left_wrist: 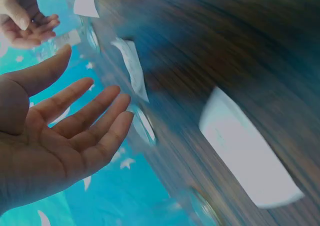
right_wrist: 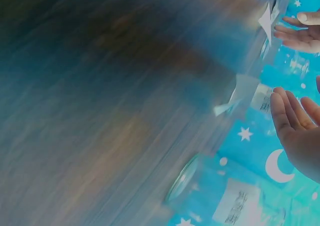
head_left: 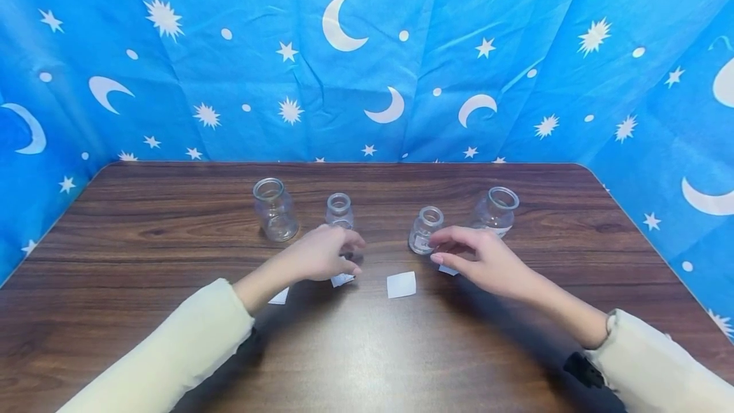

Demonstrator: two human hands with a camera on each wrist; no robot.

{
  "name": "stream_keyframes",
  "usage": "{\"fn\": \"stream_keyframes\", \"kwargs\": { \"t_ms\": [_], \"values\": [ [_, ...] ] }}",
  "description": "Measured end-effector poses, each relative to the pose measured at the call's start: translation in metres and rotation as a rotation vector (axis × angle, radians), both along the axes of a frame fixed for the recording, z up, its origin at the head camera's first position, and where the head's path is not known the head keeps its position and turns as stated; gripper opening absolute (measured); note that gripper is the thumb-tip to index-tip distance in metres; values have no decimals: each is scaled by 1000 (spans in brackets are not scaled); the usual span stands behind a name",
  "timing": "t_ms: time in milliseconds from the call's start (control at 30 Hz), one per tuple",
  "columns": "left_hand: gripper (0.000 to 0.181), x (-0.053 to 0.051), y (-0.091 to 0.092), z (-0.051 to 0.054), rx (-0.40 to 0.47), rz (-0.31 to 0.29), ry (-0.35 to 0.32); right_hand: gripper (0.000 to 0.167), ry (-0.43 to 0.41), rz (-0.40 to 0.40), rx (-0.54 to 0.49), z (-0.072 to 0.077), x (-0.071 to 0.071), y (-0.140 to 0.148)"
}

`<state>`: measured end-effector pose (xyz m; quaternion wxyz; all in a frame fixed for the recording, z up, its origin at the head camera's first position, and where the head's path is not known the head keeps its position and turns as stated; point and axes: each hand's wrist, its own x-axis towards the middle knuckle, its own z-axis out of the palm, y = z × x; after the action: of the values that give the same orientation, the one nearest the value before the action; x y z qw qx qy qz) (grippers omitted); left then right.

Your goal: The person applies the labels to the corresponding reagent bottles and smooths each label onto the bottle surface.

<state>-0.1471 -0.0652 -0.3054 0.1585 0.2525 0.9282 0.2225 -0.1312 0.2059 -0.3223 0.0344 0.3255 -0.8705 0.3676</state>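
Note:
My left hand [head_left: 323, 253] hovers with relaxed fingers and nothing in its grasp, in front of a small clear glass jar [head_left: 339, 204]. Below it, a white paper slip [head_left: 342, 280] lies on the table, partly hidden. My right hand [head_left: 487, 261], its fingers loosely bent, is beside another small glass jar [head_left: 421, 241] with a white label; whether the fingertips touch it I cannot tell. A larger labelled jar [right_wrist: 237, 206] stands past the right hand, its base partly hidden in the head view. Under that hand a slip [head_left: 448, 269] shows only partly.
A larger glass jar [head_left: 280, 218] stands at the left of the row. One white slip [head_left: 401, 285] lies between the hands, another slip [left_wrist: 245, 151] farther left. The brown wooden table [head_left: 367, 362] meets a blue curtain [head_left: 367, 69] with moons and stars.

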Motion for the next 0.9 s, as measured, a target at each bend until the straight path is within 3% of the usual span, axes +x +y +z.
{"fn": "stream_keyframes", "kwargs": {
  "t_ms": [200, 333, 433, 733, 900],
  "values": [
    [39, 4, -29, -3, 23, -17, 36, 25, -94, 42, -20, 2, 1, -19],
    [38, 4, -40, -9, 34, 6, 41, 28, -167, 77, -36, 2, 0, -35],
    [37, 2, -44, -12, 37, 23, 48, 31, -221, 96, -31, -1, 0, -47],
    [31, -7, -44, -24, 86, -22, 82, 36, -332, 169, -30, -8, -3, -81],
    [30, -11, -46, -30, 129, -34, 103, 35, -371, 152, -25, -10, -7, -92]
  ]
}}
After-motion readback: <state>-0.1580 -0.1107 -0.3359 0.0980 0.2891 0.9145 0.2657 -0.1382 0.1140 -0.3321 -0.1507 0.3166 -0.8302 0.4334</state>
